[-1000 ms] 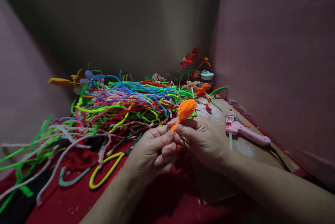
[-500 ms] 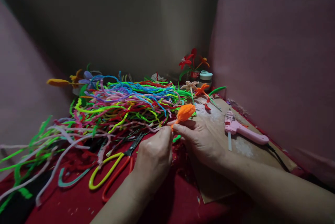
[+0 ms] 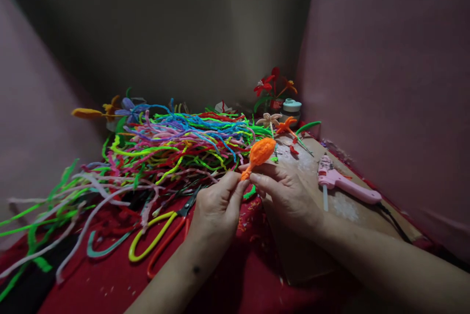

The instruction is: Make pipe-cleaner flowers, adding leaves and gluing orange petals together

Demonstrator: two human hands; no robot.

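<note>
An orange pipe-cleaner bud (image 3: 263, 151), rounded at the top with a twisted stem end, stands tilted between my two hands. My left hand (image 3: 218, 204) pinches the lower stem end between thumb and forefinger. From the other side, my right hand (image 3: 288, 194) grips the same stem just below the bud, its thumb in front and its other fingers partly hidden. A green pipe cleaner (image 3: 250, 192) shows just beneath the hands. To the left of my left hand lie scissors (image 3: 161, 235) with one yellow and one red handle loop.
A large heap of coloured pipe cleaners (image 3: 183, 138) spreads across the back left. On a brown board (image 3: 301, 250) at right rests a pink glue gun (image 3: 347, 188) with its cord. Finished pipe-cleaner flowers (image 3: 270, 119) and a lidded jar (image 3: 291, 108) stand behind. Red cloth (image 3: 121, 294) covers the surface.
My left hand has turned, its thumb now showing against the stem. The bud has risen slightly and turned a little. The whole view has shifted slightly.
</note>
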